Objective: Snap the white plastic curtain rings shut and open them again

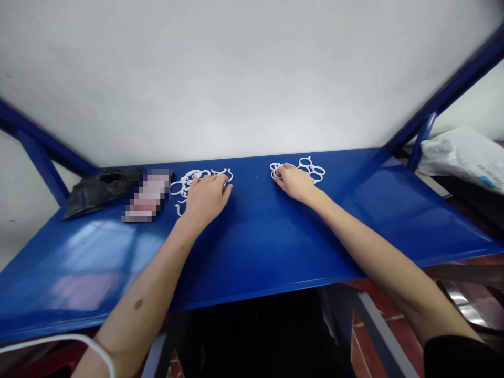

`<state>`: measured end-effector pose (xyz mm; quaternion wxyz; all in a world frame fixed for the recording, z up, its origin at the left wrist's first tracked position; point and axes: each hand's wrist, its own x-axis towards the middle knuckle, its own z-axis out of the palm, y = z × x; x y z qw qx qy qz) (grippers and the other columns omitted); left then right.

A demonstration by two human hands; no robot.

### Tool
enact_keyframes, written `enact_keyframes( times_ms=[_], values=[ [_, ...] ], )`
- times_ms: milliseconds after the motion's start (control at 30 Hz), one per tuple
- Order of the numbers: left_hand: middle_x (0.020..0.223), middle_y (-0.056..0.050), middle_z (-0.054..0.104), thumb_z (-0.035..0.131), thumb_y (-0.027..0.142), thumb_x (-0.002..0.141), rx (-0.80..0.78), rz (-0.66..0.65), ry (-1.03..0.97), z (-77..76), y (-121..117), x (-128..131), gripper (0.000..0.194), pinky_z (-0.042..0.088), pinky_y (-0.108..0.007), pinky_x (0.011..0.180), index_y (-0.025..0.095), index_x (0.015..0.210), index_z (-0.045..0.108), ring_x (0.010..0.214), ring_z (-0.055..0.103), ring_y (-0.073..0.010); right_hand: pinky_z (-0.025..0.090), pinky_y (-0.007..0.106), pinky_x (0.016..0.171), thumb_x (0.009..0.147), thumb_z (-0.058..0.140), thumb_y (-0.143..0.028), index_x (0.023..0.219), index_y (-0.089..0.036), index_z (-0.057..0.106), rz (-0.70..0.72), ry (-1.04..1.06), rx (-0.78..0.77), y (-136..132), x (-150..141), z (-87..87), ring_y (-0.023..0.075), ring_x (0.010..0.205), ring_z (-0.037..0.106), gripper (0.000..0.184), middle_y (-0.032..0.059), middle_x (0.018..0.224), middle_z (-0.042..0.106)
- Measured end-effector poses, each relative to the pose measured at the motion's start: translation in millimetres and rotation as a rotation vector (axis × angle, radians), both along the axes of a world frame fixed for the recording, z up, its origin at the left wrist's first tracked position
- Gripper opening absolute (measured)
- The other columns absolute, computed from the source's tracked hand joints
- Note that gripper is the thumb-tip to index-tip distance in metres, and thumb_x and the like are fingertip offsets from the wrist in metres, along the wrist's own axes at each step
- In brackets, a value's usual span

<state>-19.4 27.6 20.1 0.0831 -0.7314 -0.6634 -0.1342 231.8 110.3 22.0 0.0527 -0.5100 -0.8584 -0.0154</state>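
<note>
A pile of white plastic rings point(177, 188), some with small hooked ends, lies left of centre on the blue table. My left hand point(208, 195) rests over this pile, its fingers spread and the thumb held apart. Farther right is a second, smaller group of white rings point(317, 172). There my right hand point(296, 181) has its fingers bent down around a white plastic ring point(274, 167) at the group's left edge. The palm covers part of that group, and the fingertips are partly hidden.
The blue table point(252, 252) ends at a pale wall point(244, 79) behind. On the left lie a black plastic bag point(90, 194) and a blurred-out flat object point(147, 195). Blue frame bars point(449, 86) slope at both sides. A white plastic bag point(464, 157) sits far right; a white cable point(63, 338) crosses lower left.
</note>
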Motion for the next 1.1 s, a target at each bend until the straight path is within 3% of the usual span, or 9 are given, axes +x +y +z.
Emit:
enact_keyframes(
  times_ms=[167,233,367,433,667,967,1100],
  values=[
    [0.103,-0.012,0.074,0.047,0.032,0.099,0.062,-0.076,-0.027,-1.9,-2,7,0.026,0.042,-0.049,0.095,0.019,0.108,0.068,0.109,0.061,-0.0334,0.043,0.031,0.062,0.104,0.043,-0.03,0.105,-0.015,0.064,0.061,0.002,-0.022,-23,-3,-0.8,0.02,0.08,0.066,0.026,0.0139,0.117,0.062],
    [0.107,-0.012,0.073,0.048,0.031,0.099,0.071,-0.157,-0.062,-3.5,-3,12,0.025,0.043,-0.048,0.097,0.019,0.11,0.068,0.112,0.059,-0.0327,0.044,0.031,0.062,0.104,0.044,-0.029,0.108,-0.015,0.062,0.151,-0.003,-0.033,-38,-3,-2.5,0.0189,0.079,0.065,0.023,0.0127,0.118,0.062],
    [0.122,-0.011,0.067,0.053,0.029,0.098,0.032,-0.385,-0.107,-12.3,-5,23,0.028,0.042,-0.045,0.105,0.019,0.121,0.066,0.116,0.056,-0.0286,0.048,0.03,0.072,0.105,0.045,-0.025,0.109,-0.017,0.06,0.414,0.045,0.003,-63,1,-10.5,0.021,0.095,0.064,0.018,0.0099,0.112,0.065],
    [0.122,-0.009,0.066,0.054,0.03,0.099,-0.012,-0.451,-0.116,-17.7,-5,28,0.025,0.044,-0.043,0.103,0.019,0.116,0.068,0.114,0.056,-0.0271,0.048,0.032,0.076,0.106,0.042,-0.026,0.107,-0.017,0.061,0.48,0.05,0.039,-68,4,-13.9,0.0215,0.096,0.063,0.021,0.0097,0.109,0.066],
    [0.106,-0.008,0.07,0.056,0.029,0.099,0.028,-0.337,-0.121,-24.9,-1,28,0.019,0.046,-0.041,0.093,0.019,0.096,0.072,0.104,0.055,-0.0263,0.044,0.032,0.071,0.106,0.044,-0.029,0.103,-0.016,0.064,0.439,-0.012,0.069,-73,5,-10.5,0.0206,0.085,0.062,0.025,0.0094,0.101,0.067],
    [0.123,-0.008,0.069,0.053,0.025,0.1,0.127,-0.394,-0.208,-37.6,5,32,0.024,0.046,-0.045,0.101,0.023,0.109,0.075,0.112,0.056,-0.0262,0.042,0.031,0.068,0.107,0.04,-0.028,0.101,-0.014,0.065,0.451,0.007,0.136,-80,6,-11.7,0.0198,0.082,0.061,0.029,0.01,0.096,0.067],
    [0.123,-0.012,0.068,0.049,0.016,0.098,0.145,-0.386,-0.445,-34.8,3,37,0.031,0.045,-0.048,0.106,0.019,0.12,0.07,0.115,0.058,-0.0256,0.044,0.032,0.069,0.107,0.04,-0.026,0.1,-0.014,0.064,0.482,0.106,0.19,-80,7,-10.3,0.0195,0.082,0.06,0.028,0.0092,0.097,0.068]
  ],
)
